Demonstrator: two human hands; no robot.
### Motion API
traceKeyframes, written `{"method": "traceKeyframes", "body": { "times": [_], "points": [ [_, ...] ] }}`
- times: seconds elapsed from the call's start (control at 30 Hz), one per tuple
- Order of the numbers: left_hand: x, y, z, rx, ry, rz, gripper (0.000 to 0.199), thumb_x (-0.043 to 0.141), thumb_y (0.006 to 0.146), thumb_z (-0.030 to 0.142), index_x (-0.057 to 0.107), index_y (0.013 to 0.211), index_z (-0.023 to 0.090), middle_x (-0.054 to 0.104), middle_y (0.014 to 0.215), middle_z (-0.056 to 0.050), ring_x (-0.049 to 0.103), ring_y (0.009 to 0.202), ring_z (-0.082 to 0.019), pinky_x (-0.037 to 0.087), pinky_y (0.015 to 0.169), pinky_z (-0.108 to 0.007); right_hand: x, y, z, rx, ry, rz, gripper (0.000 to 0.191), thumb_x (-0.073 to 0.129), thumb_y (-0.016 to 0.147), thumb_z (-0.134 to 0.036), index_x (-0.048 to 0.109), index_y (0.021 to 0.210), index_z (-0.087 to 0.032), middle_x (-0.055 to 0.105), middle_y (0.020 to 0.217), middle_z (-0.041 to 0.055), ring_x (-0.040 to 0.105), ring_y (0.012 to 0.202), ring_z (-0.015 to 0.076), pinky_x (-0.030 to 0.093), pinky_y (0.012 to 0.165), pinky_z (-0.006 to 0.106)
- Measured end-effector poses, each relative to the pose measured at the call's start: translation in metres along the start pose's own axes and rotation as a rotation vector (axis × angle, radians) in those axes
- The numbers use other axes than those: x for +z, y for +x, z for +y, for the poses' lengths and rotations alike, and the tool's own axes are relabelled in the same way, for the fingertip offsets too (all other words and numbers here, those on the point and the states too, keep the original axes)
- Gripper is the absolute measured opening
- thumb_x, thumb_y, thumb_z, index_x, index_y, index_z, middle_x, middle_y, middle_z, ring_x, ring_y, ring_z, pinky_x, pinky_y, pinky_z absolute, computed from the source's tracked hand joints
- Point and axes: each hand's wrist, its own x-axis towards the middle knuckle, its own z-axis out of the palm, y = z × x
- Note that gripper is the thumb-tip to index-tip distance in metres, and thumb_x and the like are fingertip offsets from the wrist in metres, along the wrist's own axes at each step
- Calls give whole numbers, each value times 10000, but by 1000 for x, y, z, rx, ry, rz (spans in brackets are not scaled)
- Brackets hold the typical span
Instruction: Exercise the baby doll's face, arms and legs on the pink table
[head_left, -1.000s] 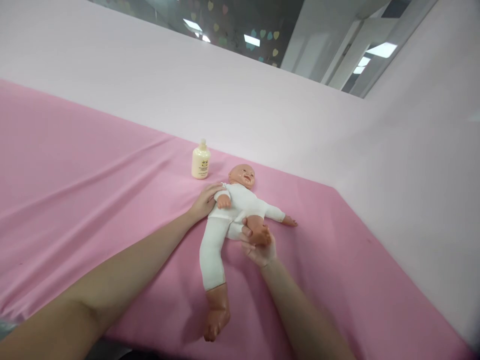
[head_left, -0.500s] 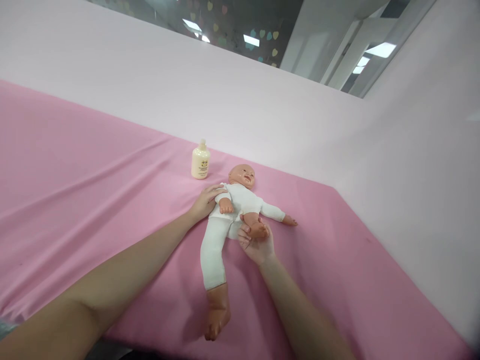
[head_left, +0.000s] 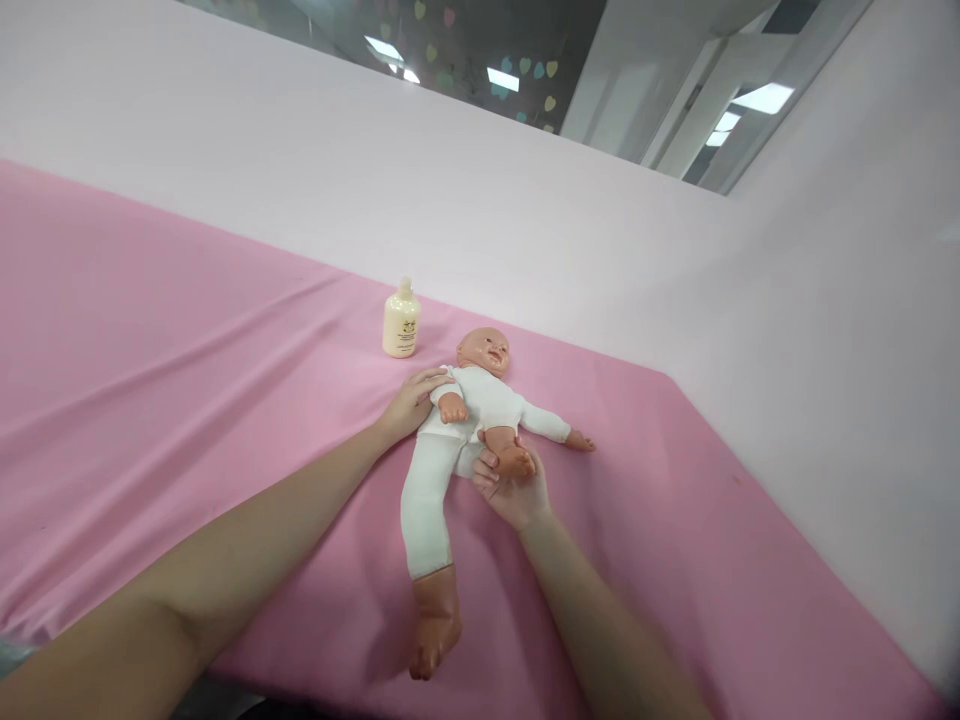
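Note:
A baby doll (head_left: 489,398) in a white cloth suit lies on its back on the pink cover, head away from me. My left hand (head_left: 411,405) rests against its side at the left of the picture, fingers laid fairly straight over the upper arm; the thumb is hard to make out. The doll's bent leg is raised, and my right hand (head_left: 514,490) is closed around its bare foot (head_left: 516,462) from below. Its other leg (head_left: 427,510) lies stretched out toward me. One arm (head_left: 546,422) is spread to the right.
A cream pump bottle (head_left: 401,322) stands upright behind my left hand, left of the doll's head. The pink cover (head_left: 187,330) has folds on the left. White padded walls (head_left: 300,150) rise behind and at the right, with a glass panel (head_left: 480,50) above.
My right hand and the doll's raised foot have shifted very slightly to the left. The left hand, the bottle and the rest of the doll look unchanged.

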Motion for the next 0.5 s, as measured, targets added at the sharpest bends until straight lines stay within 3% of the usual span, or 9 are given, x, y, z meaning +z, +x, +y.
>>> {"method": "traceKeyframes", "body": {
  "times": [0.5],
  "points": [
    [-1,2,0,-43,-49,14,426,538,828,211,722,1211,236,643,1375,-91,559,1321,-255,402,1190,-475,2,0,1,0,8,-53,417,623,830,-443,653,1079,-110,471,717,-12,335,610,87,336,612,217]
  ]
}}
